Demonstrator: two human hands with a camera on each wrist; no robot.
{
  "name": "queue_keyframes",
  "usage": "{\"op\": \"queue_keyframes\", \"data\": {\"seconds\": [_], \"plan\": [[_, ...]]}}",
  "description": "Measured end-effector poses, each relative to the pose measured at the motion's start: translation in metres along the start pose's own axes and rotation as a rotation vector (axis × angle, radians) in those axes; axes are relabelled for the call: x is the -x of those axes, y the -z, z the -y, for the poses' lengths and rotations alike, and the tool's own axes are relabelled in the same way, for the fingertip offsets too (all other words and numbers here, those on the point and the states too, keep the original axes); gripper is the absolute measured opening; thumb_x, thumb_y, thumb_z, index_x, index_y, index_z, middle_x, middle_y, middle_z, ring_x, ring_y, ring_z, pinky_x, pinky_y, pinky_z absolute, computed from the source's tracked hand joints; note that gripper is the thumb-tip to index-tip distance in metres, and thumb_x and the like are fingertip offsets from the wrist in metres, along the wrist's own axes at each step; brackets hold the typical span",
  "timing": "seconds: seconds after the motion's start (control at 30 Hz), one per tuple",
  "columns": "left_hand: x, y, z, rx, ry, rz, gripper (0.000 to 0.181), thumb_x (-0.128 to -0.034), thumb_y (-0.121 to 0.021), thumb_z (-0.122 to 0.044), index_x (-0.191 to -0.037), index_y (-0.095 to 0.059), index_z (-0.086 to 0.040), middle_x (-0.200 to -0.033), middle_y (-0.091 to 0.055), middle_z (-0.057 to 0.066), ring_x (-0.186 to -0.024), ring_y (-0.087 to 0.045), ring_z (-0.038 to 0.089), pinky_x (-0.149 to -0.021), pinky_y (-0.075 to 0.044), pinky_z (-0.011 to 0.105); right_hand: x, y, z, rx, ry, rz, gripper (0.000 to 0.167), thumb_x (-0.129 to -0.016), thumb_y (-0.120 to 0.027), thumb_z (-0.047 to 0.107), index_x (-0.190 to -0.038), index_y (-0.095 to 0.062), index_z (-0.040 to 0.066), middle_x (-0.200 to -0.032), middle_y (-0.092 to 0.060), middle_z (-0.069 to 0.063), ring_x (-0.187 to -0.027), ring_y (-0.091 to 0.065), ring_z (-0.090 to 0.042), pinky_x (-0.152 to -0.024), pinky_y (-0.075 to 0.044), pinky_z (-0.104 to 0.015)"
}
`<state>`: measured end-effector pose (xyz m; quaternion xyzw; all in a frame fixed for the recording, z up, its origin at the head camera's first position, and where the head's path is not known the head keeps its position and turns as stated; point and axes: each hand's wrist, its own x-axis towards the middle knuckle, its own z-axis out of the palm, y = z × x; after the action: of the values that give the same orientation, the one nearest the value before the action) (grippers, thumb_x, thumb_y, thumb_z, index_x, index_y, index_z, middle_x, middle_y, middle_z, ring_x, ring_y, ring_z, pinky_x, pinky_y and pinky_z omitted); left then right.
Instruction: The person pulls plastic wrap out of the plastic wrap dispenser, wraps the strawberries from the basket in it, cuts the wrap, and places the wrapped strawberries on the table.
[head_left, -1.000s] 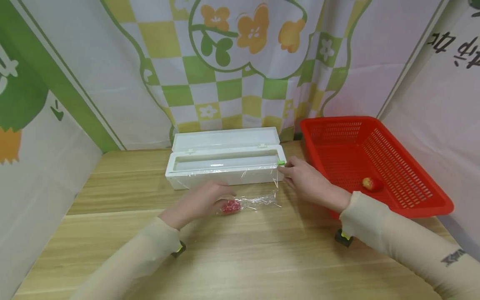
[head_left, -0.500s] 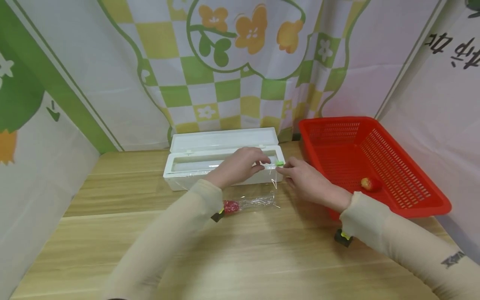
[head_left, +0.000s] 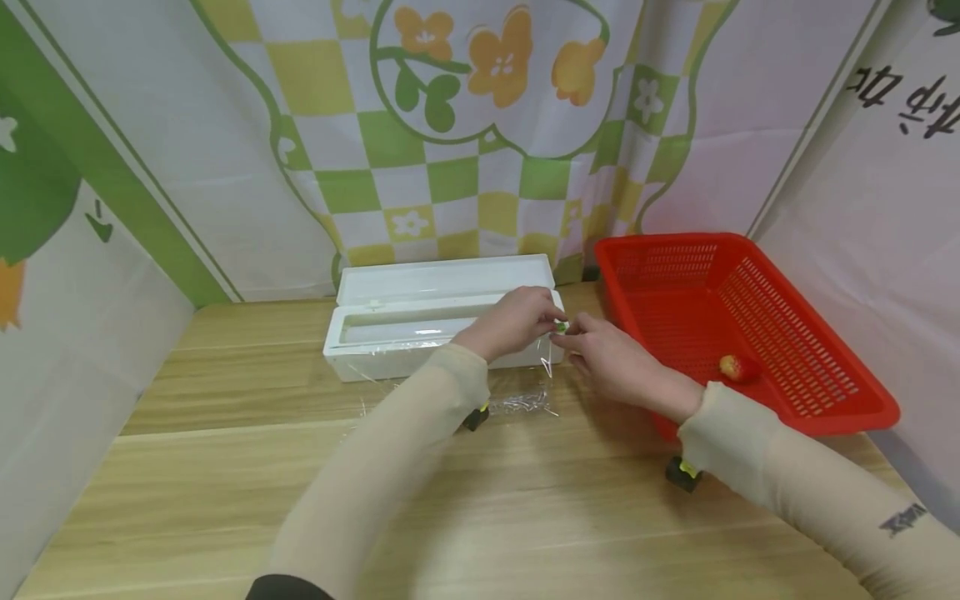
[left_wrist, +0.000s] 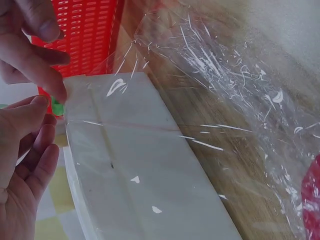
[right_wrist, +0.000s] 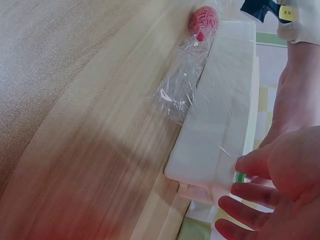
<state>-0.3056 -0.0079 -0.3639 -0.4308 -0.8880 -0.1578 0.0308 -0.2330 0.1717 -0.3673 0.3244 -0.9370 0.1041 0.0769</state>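
A white cling film box (head_left: 405, 363) lies with its lid raised, a film roll (head_left: 420, 329) inside. My left hand (head_left: 517, 321) reaches to the box's right end and pinches the small green cutter slider (left_wrist: 56, 106). My right hand (head_left: 611, 358) is at that same end, its fingertips beside the slider and its fingers fairly straight. Clear cling film (left_wrist: 220, 75) is drawn over the box's front and down onto the table. Wrapped in it is a red speckled fruit (right_wrist: 204, 20), which the left sleeve hides in the head view.
To the right stands a red plastic basket (head_left: 810, 325) with slotted walls, a red and yellow fruit (head_left: 738, 367) inside. A patterned curtain (head_left: 450, 183) hangs behind the box. The wooden table (head_left: 225, 500) reaches toward me.
My left hand has left the wrapped fruit and moved up and right, over the box, to the green slider. My right hand has stayed by the box's right end.
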Motion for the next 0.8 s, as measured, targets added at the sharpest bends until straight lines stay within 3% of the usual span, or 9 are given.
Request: {"op": "queue_keyframes", "data": {"seconds": [0.13, 0.3, 0.5, 0.8], "plan": [[-0.0023, -0.0007, -0.0016, -0.012, -0.003, -0.005, 0.018, -0.093, -0.066, -0.01, -0.105, -0.078, -0.014, -0.097, -0.07, 0.006, -0.092, -0.065, 0.019, -0.089, -0.052, 0.031, -0.0006, 0.001, -0.0005, -0.005, -0.007, 0.007, 0.037, -0.087, -0.063, -0.002, -0.122, -0.07, 0.006, -0.096, -0.062, -0.012, -0.079, -0.058, -0.021, -0.063, -0.048, -0.027], [-0.0034, 0.0002, -0.004, 0.006, 0.037, -0.002, 0.016, -0.0912, -0.067, -0.008, -0.1, -0.079, -0.014, -0.097, -0.074, 0.002, -0.093, -0.067, 0.017, -0.089, -0.053, 0.03, -0.0015, 0.0021, -0.0012, -0.01, -0.01, 0.012, 0.037, -0.087, -0.062, -0.002, -0.121, -0.071, 0.007, -0.095, -0.062, -0.011, -0.078, -0.058, -0.021, -0.062, -0.047, -0.026], [-0.0028, 0.0024, -0.0063, 0.004, 0.079, 0.002, 0.013, -0.0903, -0.067, -0.008, -0.09, -0.079, -0.015, -0.087, -0.075, -0.003, -0.082, -0.065, 0.014, -0.081, -0.054, 0.029, -0.0036, 0.0066, 0.0009, 0.009, -0.034, 0.019, 0.036, -0.087, -0.061, -0.002, -0.119, -0.072, 0.009, -0.091, -0.063, -0.01, -0.075, -0.055, -0.021, -0.059, -0.044, -0.026], [0.0004, 0.0026, -0.0066, -0.038, 0.114, 0.019, 0.016, -0.092, -0.064, -0.007, -0.087, -0.077, -0.015, -0.081, -0.069, -0.003, -0.076, -0.056, 0.015, -0.075, -0.05, 0.029, -0.0097, 0.0059, 0.0048, 0.003, -0.039, 0.005, 0.02, -0.092, -0.061, 0.007, -0.103, -0.077, 0.012, -0.085, -0.062, -0.009, -0.077, -0.056, -0.023, -0.064, -0.049, -0.034]]}}
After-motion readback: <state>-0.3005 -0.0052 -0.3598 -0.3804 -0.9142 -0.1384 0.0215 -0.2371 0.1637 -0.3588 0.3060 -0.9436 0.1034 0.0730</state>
